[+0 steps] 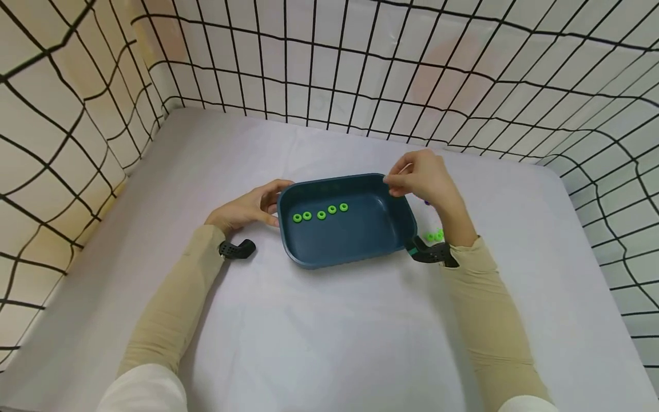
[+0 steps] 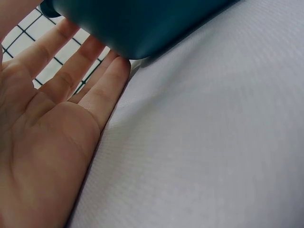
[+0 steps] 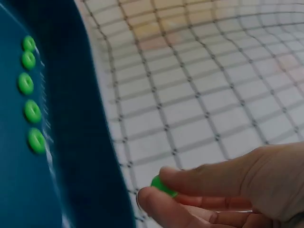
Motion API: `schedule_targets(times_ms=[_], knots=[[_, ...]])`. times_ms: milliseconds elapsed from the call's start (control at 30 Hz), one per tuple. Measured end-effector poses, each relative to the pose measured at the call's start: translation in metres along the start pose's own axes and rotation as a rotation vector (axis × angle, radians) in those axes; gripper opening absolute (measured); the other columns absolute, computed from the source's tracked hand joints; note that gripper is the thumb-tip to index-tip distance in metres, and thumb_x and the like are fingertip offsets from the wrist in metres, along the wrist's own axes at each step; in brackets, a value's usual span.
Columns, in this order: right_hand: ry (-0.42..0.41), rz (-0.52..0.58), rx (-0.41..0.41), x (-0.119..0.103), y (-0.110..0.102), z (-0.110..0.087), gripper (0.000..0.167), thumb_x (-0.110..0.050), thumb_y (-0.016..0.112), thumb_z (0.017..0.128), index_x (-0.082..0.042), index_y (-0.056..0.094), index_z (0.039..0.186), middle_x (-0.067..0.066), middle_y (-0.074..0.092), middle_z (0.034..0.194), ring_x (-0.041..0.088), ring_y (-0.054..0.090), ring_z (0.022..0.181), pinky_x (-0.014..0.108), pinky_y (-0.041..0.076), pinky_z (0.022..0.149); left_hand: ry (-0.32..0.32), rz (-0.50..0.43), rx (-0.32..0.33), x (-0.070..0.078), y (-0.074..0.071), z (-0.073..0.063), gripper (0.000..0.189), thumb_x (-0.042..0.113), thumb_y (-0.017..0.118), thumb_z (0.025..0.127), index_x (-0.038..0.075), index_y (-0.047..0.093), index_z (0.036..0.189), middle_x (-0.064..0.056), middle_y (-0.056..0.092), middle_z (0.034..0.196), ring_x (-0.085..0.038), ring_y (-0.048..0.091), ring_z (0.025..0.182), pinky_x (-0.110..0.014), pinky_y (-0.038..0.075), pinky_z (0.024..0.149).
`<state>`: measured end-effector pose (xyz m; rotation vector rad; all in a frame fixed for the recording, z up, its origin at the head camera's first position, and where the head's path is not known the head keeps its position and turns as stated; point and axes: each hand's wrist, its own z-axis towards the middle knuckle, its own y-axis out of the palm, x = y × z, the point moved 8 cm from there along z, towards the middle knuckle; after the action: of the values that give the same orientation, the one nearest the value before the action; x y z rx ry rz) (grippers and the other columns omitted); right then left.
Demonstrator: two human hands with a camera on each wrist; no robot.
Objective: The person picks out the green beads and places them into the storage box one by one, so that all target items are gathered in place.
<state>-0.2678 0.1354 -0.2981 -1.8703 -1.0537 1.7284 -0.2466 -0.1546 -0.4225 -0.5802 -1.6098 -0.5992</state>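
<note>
A dark blue rectangular tray [image 1: 355,240] holds several small green rings [image 1: 321,215] in an uneven row. Against the tray's left end rests my left hand [image 1: 252,206], its thumb and fingers spread along the outer wall. In the left wrist view, the fairly straight fingers [image 2: 59,88] touch the tray's underside corner [image 2: 133,40]. My right hand [image 1: 424,177] is raised over the far right corner of the tray. Between thumb and forefinger it pinches a green ring [image 3: 162,185], partly hidden by the fingertips; the ring is clearest in the right wrist view.
More green rings [image 1: 435,236] lie on the white tabletop [image 1: 329,332] right of the tray, partly behind my right wrist. A small dark blue or purple piece [image 1: 427,202] shows beside that forearm. Black netting [image 1: 360,68] surrounds the table at the back and sides.
</note>
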Motion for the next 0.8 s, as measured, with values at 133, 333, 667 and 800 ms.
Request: schedule_targets(times_ms=[133, 333, 667, 800], knots=[[0.023, -0.079, -0.125, -0.01, 0.038, 0.021, 0.014, -0.01, 0.071, 0.089, 0.004, 0.07, 0.088, 0.015, 0.074, 0.079, 0.018, 0.073, 0.066, 0.044, 0.055, 0.091, -0.001, -0.016, -0.011, -0.005, 0.004, 0.0, 0.086, 0.004, 0.083, 0.075, 0.011, 0.037, 0.147, -0.012, 0.046, 0.145, -0.027, 0.045, 0.131, -0.041, 0.034, 0.112], [0.018, -0.263, -0.229, -0.014, 0.07, 0.034, 0.011, -0.007, 0.07, 0.088, 0.001, 0.072, 0.08, 0.011, 0.073, 0.072, 0.017, 0.072, 0.063, 0.047, 0.057, 0.085, 0.009, -0.006, -0.038, 0.001, 0.005, 0.002, 0.086, -0.002, 0.08, 0.077, 0.009, 0.034, 0.149, -0.012, 0.042, 0.149, -0.028, 0.043, 0.135, -0.035, 0.039, 0.111], [0.038, -0.299, -0.291, -0.009, 0.087, 0.039, 0.009, -0.006, 0.071, 0.089, 0.001, 0.072, 0.084, 0.011, 0.074, 0.077, 0.017, 0.073, 0.064, 0.048, 0.056, 0.087, 0.002, -0.02, -0.037, 0.002, -0.001, -0.001, 0.088, -0.001, 0.08, 0.077, 0.008, 0.033, 0.15, -0.014, 0.039, 0.151, -0.03, 0.043, 0.136, -0.034, 0.04, 0.111], [0.035, -0.318, -0.316, -0.009, 0.091, 0.043, 0.008, -0.006, 0.071, 0.089, 0.001, 0.073, 0.085, 0.013, 0.074, 0.081, 0.017, 0.073, 0.066, 0.046, 0.057, 0.085, 0.014, -0.028, -0.028, 0.0, -0.002, -0.002, 0.087, -0.004, 0.078, 0.077, 0.008, 0.033, 0.15, -0.014, 0.04, 0.15, -0.03, 0.044, 0.135, -0.031, 0.041, 0.109]])
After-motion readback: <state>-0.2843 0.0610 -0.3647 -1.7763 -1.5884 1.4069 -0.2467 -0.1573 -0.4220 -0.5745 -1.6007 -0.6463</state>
